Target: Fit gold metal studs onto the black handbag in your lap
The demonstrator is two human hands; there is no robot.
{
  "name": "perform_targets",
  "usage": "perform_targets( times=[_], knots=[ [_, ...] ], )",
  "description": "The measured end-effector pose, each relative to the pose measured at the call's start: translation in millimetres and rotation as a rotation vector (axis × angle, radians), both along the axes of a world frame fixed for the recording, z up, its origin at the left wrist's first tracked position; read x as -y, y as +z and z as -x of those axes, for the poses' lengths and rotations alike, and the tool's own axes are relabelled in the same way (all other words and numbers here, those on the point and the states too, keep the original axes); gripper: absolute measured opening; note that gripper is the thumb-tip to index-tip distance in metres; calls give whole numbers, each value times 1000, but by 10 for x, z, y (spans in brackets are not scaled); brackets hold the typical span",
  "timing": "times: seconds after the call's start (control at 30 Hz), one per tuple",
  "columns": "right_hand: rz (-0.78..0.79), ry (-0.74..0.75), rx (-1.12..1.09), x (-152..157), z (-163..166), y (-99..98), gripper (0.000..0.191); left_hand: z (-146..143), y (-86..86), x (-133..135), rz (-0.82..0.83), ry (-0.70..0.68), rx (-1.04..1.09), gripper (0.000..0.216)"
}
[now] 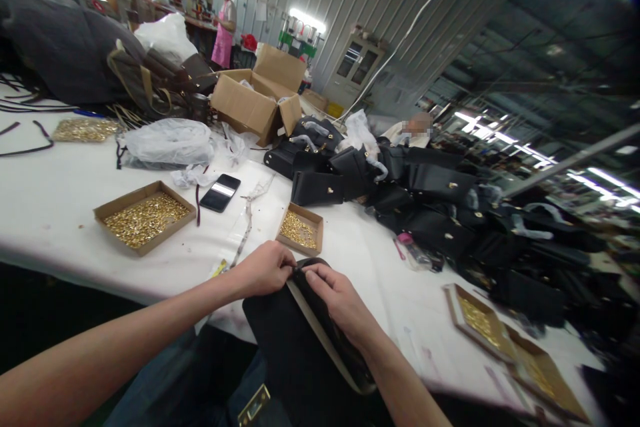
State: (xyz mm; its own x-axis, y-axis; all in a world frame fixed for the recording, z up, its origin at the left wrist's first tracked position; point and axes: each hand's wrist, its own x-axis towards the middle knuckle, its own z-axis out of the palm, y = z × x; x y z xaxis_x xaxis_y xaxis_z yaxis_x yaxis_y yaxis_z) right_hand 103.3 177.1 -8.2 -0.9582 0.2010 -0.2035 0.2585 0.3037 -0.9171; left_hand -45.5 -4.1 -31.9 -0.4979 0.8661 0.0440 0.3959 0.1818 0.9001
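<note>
the black bag on the lap is pinched at its top edge by the left hand and right hand, each grip closed on it, and it could slide down if the fingers slip.

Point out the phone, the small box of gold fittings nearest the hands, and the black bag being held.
phone (221, 193), head view, middle of its dark screen.
small box of gold fittings (299, 229), head view, on the gold pieces inside.
black bag (280, 340), head view, its black front panel below the hands.
</note>
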Motion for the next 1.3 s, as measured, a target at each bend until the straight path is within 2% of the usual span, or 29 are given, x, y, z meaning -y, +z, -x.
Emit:
perform_targets(
  times=[0.1, 0.23, 0.33, 0.47, 0.6, 0.93, 1.03, 1.13, 1.23, 1.3],
  knots=[
    [150, -83, 83, 21, 4, 19, 47, -40, 20, 1, -14, 24, -17, 20],
    [85, -36, 129, 28, 28, 85, 47, -66, 53, 0, -18, 40, -19, 21],
    [57, 38, 118, 24, 14, 111, 36, -68, 63, -17, -4, 40, -28, 21],
    [-1, 47, 75, 23, -22, 66, 27, -73, 29, -51, -1, 40, -58, 21],
    [15, 37, 31, 19, -20, 15, 31, -83, -13, -57, -36, 27, -28, 22],
    [108, -21, -31, -77, -6, -28, 23, -198, 19, -62, -72, 82, -15, 26],
    [50, -2, -18, -58, -14, 15, 17, -241, -13, -65, -84, 110, -57, 25],
    [-76, 33, -6, -1, -27, 63, 12, -257, -53, -56, -85, 115, -69, 25],
    [-183, 32, -121, 58, -51, 71, 10, -260, -80, -54, -96, 120, -91, 25],
    [-199, 15, -216, 80, -72, 57, 11, -264, -88, -61, -102, 130, -98, 26]
  ],
)
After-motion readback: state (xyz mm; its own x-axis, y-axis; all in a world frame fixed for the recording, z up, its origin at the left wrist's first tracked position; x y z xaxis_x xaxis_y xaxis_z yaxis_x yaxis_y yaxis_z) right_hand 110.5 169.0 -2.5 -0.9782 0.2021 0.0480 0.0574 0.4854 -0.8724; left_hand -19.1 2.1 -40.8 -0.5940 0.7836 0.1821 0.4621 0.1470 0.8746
